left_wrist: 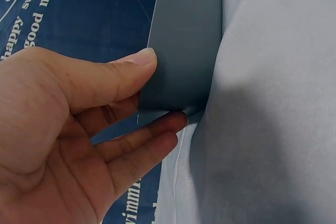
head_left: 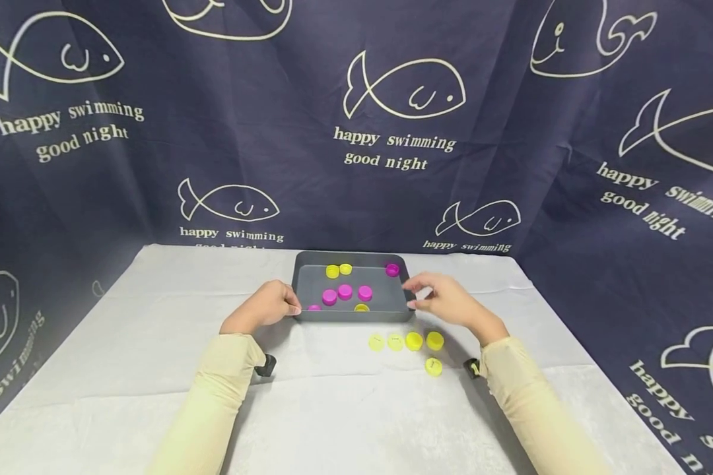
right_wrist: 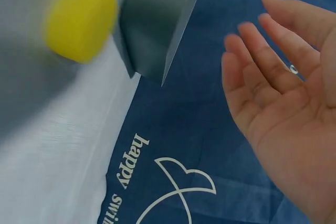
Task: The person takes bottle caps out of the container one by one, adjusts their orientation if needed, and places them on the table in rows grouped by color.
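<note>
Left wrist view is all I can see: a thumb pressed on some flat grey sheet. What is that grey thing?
Observer: It is a grey rectangular plastic tray. The left hand grips its near-left corner.
Operator: Is anything inside it?
Observer: Yes, small round pink plastic caps and a few yellow plastic caps.
Operator: What is the other hand doing?
Observer: The right hand is open beside the tray's right end. The right wrist view shows a gap between them.
Operator: Is anything outside the tray?
Observer: Five loose yellow caps lie on the white cloth in front of it.
</note>
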Demonstrator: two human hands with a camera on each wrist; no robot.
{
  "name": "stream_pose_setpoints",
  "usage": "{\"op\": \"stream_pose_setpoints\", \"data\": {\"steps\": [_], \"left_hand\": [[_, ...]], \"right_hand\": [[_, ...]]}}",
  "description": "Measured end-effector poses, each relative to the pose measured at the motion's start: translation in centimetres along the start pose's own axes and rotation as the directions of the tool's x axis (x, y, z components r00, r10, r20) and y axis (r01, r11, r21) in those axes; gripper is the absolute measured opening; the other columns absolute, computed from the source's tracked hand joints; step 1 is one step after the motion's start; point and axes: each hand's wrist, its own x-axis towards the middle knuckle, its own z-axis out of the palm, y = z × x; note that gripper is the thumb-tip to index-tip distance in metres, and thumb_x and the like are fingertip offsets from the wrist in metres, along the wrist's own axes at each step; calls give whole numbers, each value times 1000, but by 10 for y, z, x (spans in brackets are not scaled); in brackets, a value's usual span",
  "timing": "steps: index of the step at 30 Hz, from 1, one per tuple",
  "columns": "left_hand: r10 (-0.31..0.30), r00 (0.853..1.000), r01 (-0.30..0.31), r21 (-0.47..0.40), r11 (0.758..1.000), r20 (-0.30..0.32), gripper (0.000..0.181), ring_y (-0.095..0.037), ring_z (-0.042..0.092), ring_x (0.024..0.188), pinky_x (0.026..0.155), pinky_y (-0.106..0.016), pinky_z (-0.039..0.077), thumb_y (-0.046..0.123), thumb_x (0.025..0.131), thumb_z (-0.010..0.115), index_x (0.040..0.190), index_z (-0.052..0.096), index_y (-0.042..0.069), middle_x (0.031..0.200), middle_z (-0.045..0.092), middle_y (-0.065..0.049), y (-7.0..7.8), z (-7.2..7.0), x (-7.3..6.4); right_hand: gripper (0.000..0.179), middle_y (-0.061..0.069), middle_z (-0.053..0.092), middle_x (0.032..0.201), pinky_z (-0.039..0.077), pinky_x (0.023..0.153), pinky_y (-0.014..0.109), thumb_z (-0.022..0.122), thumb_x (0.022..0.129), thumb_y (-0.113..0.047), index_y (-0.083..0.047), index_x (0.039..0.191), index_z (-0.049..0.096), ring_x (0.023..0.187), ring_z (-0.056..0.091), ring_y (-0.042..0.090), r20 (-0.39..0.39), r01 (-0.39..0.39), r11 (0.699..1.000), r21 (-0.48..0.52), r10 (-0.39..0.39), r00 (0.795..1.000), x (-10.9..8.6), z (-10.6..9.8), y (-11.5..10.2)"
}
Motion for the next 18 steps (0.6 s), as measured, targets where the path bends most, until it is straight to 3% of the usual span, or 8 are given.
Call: {"op": "stream_pose_setpoints", "data": {"steps": [4,9,18], "left_hand": [[6,1000,-6,-5,1000,-5,9,-14,59,76,74,-33,51,6,87,72,81,78,4,80,69,0,1,0,-1],[-4,1000,4,-24,1000,-4,9,-12,58,75,73,-32,51,6,87,72,80,78,5,80,69,2,0,1,-2],[18,1000,-19,-18,1000,-22,7,-10,55,75,74,-31,49,7,85,74,80,78,6,78,69,4,-2,2,-2]], "right_hand": [[36,11,69,111,53,88,45,78,82,-7,-3,116,70,104,64,31,-19,-7,998,-69,6,1000,35,-3,8],[38,17,69,111,48,95,47,76,81,-7,1,118,69,104,65,31,62,-31,980,-195,44,997,76,2,19],[42,13,72,114,48,94,42,75,81,-6,1,122,68,96,64,25,177,-130,951,-280,184,967,113,18,37]]}}
